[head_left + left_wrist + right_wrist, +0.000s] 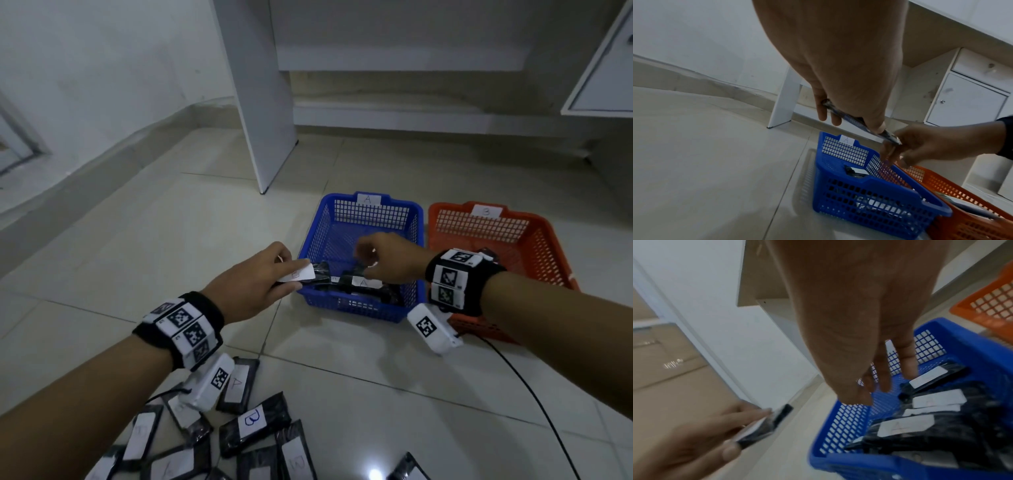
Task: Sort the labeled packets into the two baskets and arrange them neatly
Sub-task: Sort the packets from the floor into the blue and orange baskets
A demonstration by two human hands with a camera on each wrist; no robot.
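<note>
My left hand (274,274) pinches a black packet with a white label (317,277) at its end, level over the left rim of the blue basket marked A (370,214). From the left wrist the packet (859,125) shows edge-on between thumb and fingers. My right hand (373,257) hovers over the blue basket with loosely bent fingers, holding nothing, its fingertips close to the packet's free end. Several packets labelled A (931,418) lie inside the blue basket (849,418). The orange basket marked B (479,222) stands right of it with packets inside.
Several loose labelled packets (253,425) lie on the tiled floor near me, under my left forearm. A white desk panel (260,102) stands behind the baskets and a cabinet (966,104) at the right. A black cable (534,394) runs across the floor at right.
</note>
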